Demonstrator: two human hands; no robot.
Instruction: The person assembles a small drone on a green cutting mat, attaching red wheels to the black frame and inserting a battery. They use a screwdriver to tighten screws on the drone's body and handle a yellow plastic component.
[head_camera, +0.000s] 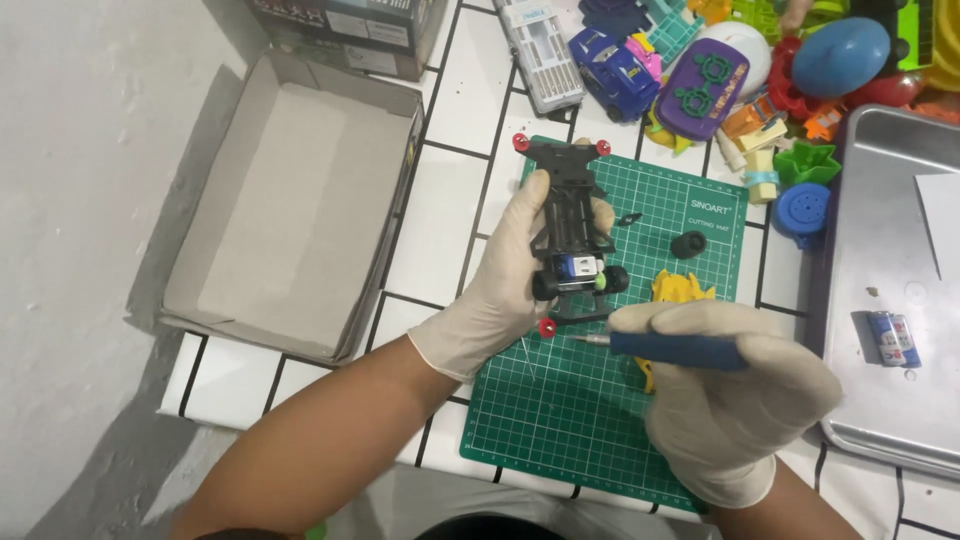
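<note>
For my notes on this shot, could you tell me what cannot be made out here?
All in the head view:
- Screwdriver: its handle end is hidden inside the right hand.
- Yellow part: half covered by that hand.
- Toy car frame: left hand hides its far side.
- Batteries on the tray: too small.

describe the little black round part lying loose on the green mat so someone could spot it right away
Start at the green cutting mat in the middle of the white tiled table. Look near its upper right area, just right of the toy car chassis held in the left hand. The small black wheel sits alone above a yellow plastic part, dark and round.
</note>
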